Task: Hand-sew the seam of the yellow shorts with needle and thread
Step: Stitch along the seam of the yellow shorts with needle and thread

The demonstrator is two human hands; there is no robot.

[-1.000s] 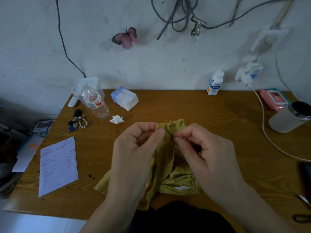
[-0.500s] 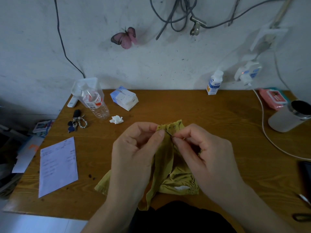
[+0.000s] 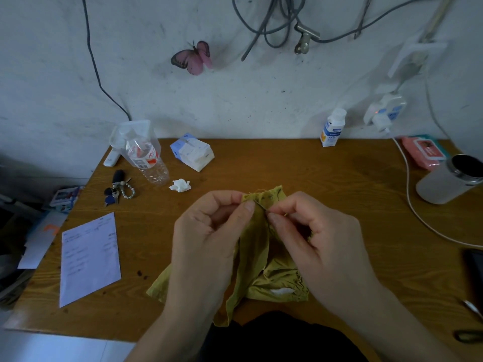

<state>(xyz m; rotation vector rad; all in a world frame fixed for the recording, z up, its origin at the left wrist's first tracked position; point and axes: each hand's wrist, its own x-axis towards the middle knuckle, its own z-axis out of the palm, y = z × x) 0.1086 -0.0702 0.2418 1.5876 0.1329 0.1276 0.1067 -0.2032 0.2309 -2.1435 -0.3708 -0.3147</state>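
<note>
Hidden: thread too fine to see; thin dark metal needle [image 3: 261, 206] barely visible | left hand [image 3: 209, 231]: your curled fingers pinch the top edge of the crumpled yellow fabric shorts [image 3: 257, 246] | right hand [image 3: 318, 241]: thumb and forefinger pinch the needle at the seam | shorts: lower part lies on the brown wooden surface [image 3: 313, 173], partly behind your hands

We read the shorts [image 3: 257, 259] as thin cloth, matt up top with a slight sheen in the lower folds. Needle [image 3: 261, 206]: thin dark metal. Table [image 3: 313, 173]: smooth wood grain, semi-gloss. Bottle [image 3: 149, 163]: clear glossy plastic, ribbed. Sheet [image 3: 88, 257]: matt paper. Wall [image 3: 261, 100]: rough, scuffed, matt. Clip [image 3: 304, 37]: dull metal.
</note>
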